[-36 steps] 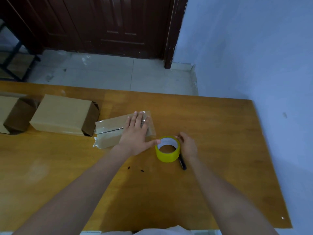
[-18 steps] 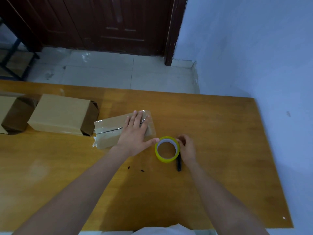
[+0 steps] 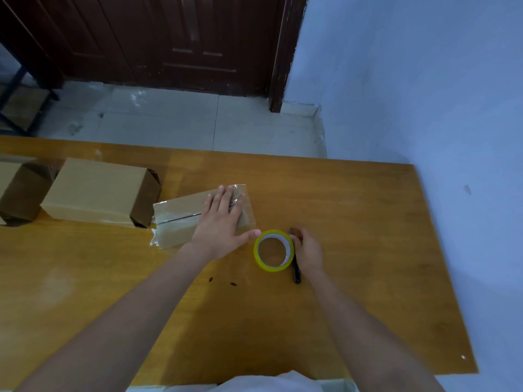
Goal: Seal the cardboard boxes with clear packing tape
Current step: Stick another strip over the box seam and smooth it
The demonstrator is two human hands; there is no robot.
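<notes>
Little changed: left hand (image 3: pixel 219 222) still flat, open, pressing taped box (image 3: pixel 181 219). Right hand (image 3: pixel 308 250), beside tape roll (image 3: pixel 274 250), now curled over black cutter (image 3: pixel 296 274); grip unconfirmed. Likely cutting next.

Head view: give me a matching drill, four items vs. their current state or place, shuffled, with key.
Items:
1. tape roll
2. taped box
3. black pen
4. untaped box

States:
A. end flaps open, left of the others
B. lying flat between the two hands
C. under the left hand
D. partly under the right hand

Pairs: 1-B, 2-C, 3-D, 4-A
</notes>
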